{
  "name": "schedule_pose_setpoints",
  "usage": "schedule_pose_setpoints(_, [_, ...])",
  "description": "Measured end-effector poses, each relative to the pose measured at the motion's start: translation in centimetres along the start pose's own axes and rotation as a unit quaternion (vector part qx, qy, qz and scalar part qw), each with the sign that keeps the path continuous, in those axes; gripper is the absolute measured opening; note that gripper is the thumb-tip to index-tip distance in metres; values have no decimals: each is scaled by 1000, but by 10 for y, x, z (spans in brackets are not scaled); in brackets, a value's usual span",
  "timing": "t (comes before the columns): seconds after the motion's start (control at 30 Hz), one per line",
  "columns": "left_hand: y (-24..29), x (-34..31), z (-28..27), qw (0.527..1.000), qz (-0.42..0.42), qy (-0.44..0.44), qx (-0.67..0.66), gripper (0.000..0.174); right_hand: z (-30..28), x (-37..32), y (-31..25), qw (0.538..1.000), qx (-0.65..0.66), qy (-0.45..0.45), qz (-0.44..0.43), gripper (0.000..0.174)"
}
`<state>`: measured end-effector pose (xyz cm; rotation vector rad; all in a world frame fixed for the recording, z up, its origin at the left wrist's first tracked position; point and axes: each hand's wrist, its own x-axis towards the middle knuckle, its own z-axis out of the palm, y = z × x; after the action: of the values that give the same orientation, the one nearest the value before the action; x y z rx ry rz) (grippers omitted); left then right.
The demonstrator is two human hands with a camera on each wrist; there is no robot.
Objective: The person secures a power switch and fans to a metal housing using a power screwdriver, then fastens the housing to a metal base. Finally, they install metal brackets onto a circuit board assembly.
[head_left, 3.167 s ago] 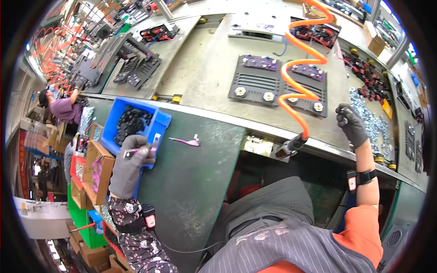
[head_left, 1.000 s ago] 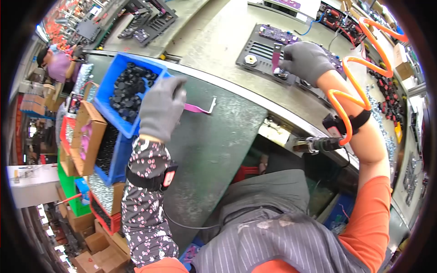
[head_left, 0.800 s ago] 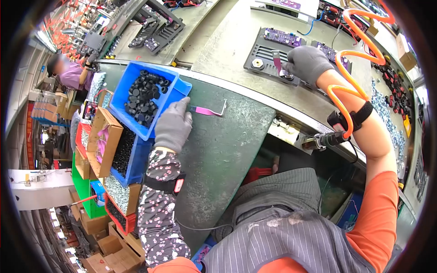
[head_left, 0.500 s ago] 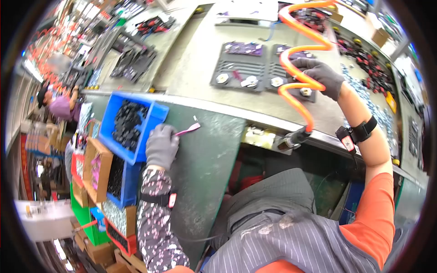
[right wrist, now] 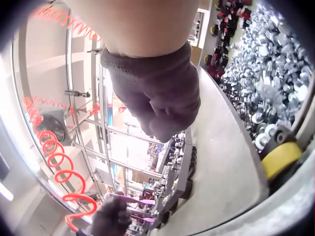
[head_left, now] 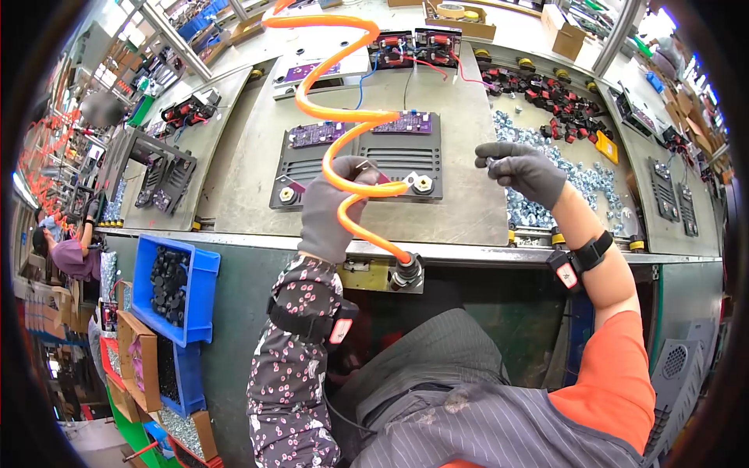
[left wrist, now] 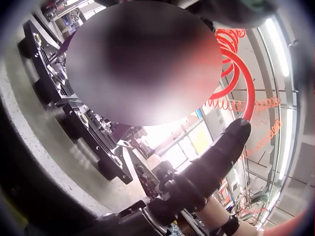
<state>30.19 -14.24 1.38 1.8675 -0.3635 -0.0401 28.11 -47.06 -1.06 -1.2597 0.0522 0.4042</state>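
Observation:
My gloved left hand (head_left: 328,207) is over the front of two dark slotted panels, the left panel (head_left: 300,168) and the right panel (head_left: 406,160). It pinches a purple strip (right wrist: 140,200), seen in the right wrist view. Each panel carries a purple circuit board (head_left: 316,134) and hex nuts (head_left: 422,184) along its front. Another purple strip (head_left: 293,186) lies at the left panel's front corner. My gloved right hand (head_left: 527,173) is raised between the panels and a heap of shiny metal parts (head_left: 538,187), pinching a small piece whose kind I cannot tell.
An orange coiled hose (head_left: 343,117) hangs in front of the panels, ending in a power driver (head_left: 407,269) at the bench edge. Blue bins (head_left: 199,300) with black parts stand at left. Red and black parts (head_left: 562,101) lie behind the metal heap. Another person (head_left: 74,253) works at far left.
My left hand has moved from beside the blue bin to the panels, and the purple strip on the green top is gone from there. My right hand has moved right, off the panels.

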Motion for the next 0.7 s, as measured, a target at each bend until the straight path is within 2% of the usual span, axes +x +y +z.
schedule_pose_setpoints(0.03, [-11,7,5,1000,6,-2,-8,18,13,-6,-5,998,-43,36,4,33])
schedule_pose_setpoints(0.07, [-8,9,9,1000,6,-2,-8,18,18,-7,-4,998,-43,37,4,33])
schedule_pose_setpoints(0.13, [3,10,17,997,-3,-11,-75,16,21,-7,-2,986,-160,29,-36,31])
schedule_pose_setpoints(0.17, [10,11,16,999,-16,-23,-45,17,18,-2,1,974,-221,29,-40,26])
schedule_pose_setpoints(0.2, [11,12,18,999,-18,-23,-43,17,19,2,2,975,-219,28,-39,26])
schedule_pose_setpoints(0.27, [12,13,23,998,21,-19,52,23,31,13,3,962,-261,57,-49,22])
schedule_pose_setpoints(0.3, [15,13,24,998,19,-19,54,23,35,18,8,965,-242,37,-94,22])
schedule_pose_setpoints(0.37, [20,13,26,979,40,-15,200,23,46,27,4,953,-289,5,-96,23])
schedule_pose_setpoints(0.43, [16,14,28,975,63,-5,212,21,60,34,-3,925,-366,-40,-94,28])
schedule_pose_setpoints(0.47, [15,15,29,971,87,6,221,19,64,39,-3,925,-365,-41,-93,28])
schedule_pose_setpoints(0.53, [16,16,31,969,92,8,228,19,71,49,-2,892,-434,-66,-112,28])
schedule_pose_setpoints(0.57, [17,17,32,967,97,10,235,19,74,53,-1,879,-446,-75,-153,26])
schedule_pose_setpoints(0.7, [16,19,33,966,99,4,237,19,77,65,1,865,-486,-92,-82,23])
